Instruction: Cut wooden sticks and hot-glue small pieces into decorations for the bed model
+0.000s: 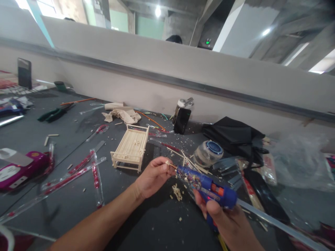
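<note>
My right hand [227, 218] is wrapped round the handle of a blue hot glue gun [209, 188], with a clear glue stick [272, 219] running out of its back end. The gun's nozzle points left, right at the fingertips of my left hand [155, 176]. Between thumb and forefinger, that hand pinches a small pale wood piece [167, 162]. Beyond my left hand stands a miniature bed frame [131, 146] of thin wooden sticks, with a few bits lying on its slats. Short cut wood pieces [177, 192] lie in a small heap below the nozzle.
A clear jar with a blue lid [210, 151] and a propped phone [182, 120] stand behind the gun. A black bag [232, 132] lies at the back right. Red-filled plastic sleeves [96, 179] and a purple power strip [24, 169] are on the left.
</note>
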### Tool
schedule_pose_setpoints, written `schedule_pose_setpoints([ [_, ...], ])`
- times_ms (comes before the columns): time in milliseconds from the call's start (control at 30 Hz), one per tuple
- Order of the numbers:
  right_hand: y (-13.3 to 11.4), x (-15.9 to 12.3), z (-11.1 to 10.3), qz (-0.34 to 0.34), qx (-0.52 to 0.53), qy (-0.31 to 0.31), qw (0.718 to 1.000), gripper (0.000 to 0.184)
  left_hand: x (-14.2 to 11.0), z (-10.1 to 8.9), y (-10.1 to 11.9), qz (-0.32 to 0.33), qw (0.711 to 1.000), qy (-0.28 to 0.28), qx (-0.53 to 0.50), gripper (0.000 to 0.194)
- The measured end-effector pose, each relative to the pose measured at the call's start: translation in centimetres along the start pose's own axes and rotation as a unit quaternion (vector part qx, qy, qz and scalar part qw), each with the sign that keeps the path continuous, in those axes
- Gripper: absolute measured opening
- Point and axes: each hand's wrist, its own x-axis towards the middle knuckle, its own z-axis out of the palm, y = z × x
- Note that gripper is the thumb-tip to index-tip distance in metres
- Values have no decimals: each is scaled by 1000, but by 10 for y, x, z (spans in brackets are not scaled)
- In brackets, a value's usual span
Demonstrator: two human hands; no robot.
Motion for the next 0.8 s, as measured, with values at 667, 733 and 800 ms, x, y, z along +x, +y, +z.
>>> schedule_pose_setpoints([
  [667, -6, 0, 0, 3, -6, -8, 1000, 49, 1, 1, 0, 5, 1000, -2, 7, 20],
  [733, -1, -3, -1, -16, 6, -3, 1000, 46, 1, 1, 0, 8, 1000, -9, 9, 18],
  [800, 3, -7, -5, -46, 18, 24, 998, 44, 1, 1, 0, 14, 1000, -15, 10, 16],
])
